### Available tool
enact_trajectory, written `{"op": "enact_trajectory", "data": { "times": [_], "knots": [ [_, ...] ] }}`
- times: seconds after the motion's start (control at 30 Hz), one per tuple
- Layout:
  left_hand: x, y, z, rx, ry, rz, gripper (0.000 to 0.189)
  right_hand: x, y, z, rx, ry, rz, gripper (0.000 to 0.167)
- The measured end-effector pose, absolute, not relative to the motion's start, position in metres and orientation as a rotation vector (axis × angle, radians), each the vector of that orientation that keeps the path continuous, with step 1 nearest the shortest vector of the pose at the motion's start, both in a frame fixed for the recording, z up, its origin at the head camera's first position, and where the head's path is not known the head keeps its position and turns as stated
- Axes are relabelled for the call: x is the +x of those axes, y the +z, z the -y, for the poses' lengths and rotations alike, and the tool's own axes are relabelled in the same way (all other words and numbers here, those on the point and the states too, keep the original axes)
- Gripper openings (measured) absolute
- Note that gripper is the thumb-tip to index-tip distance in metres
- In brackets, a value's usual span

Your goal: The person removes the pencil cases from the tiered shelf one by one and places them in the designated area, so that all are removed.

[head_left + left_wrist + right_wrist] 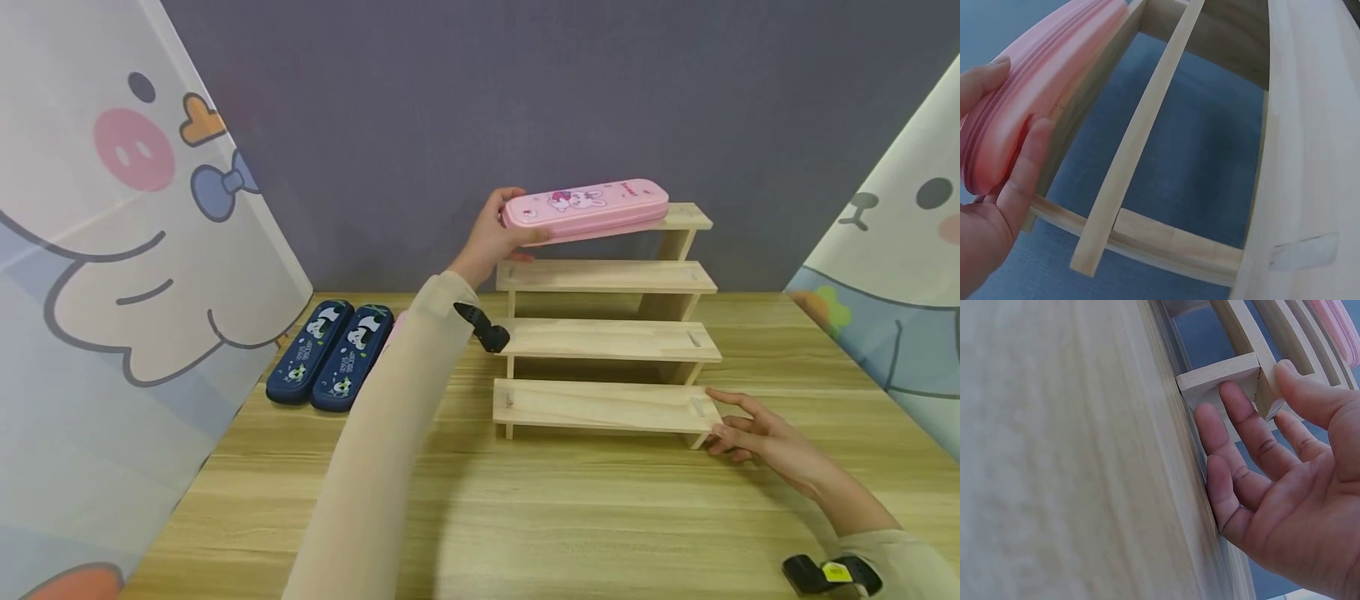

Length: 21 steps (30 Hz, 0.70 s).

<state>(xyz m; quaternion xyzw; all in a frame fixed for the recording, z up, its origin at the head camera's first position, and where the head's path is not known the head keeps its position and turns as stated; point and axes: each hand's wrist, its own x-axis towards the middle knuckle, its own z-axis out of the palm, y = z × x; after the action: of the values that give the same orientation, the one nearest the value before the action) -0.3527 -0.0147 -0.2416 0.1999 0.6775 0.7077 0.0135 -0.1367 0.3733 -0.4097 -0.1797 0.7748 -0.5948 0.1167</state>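
My left hand (495,231) grips one end of a pink pencil case (588,208) with a rabbit picture, thumb and fingers on opposite sides. The case lies over the top tier of a stepped wooden rack (607,406), slightly tilted, its right end higher in the head view. In the left wrist view, the zipped pink side of the case (1035,81) shows beside the rack's top board. At the right end of the lowest board, my right hand (772,442) touches the corner with loosely extended fingers. Its thumb (1310,394) is right at the board's end.
Two dark blue panda pencil cases (351,358) lie side by side on the wooden table (570,525), left of the rack. A pink edge (395,327) beside them is mostly hidden by my left sleeve. Cartoon-printed panels (150,250) stand at both sides, a grey wall (450,100) behind.
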Motion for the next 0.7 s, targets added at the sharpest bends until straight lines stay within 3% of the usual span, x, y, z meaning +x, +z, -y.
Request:
{"op": "enact_trajectory", "data": {
  "times": [0.7],
  "knots": [
    [-0.315,-0.257,0.031,0.441,2.474,-2.212,0.078,-0.139,-0.408,-0.373,-0.548,-1.725,-2.295,0.062]
  ]
}}
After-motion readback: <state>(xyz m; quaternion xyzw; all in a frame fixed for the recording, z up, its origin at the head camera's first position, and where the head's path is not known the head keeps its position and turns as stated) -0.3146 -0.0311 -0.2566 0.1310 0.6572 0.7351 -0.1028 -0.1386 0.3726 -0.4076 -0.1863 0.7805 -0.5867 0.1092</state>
